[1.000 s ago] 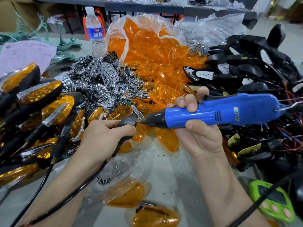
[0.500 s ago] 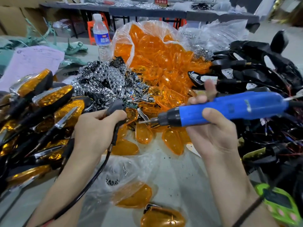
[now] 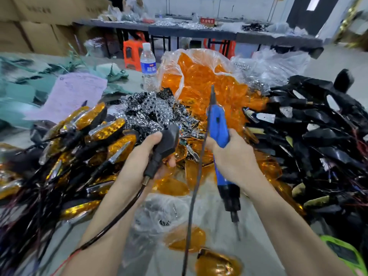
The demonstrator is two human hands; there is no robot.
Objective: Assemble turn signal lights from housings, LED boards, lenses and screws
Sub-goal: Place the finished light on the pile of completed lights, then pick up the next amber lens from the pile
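A person's left hand (image 3: 142,158) gripped a black housing (image 3: 166,140) by its stalk above loose orange lenses (image 3: 173,187), between finished lights (image 3: 103,132) and a heap of empty housings (image 3: 318,126). The right hand (image 3: 236,159) was wrapped around a blue electric screwdriver (image 3: 218,124), bit pointing down at the table (image 3: 215,216). Its cord (image 3: 194,196) hung between the forearms and could probably snag the housing's wire (image 3: 119,216) or sweep lenses away.

- The left hand (image 3: 147,154), at the centre of the frame, is bare.
- The left forearm (image 3: 111,216) is bare down to the bottom edge.
- The right hand (image 3: 233,156), right of centre, is bare.
- The right forearm (image 3: 278,216) is bare to the lower right edge.
- Finer marks are too blurred to tell.
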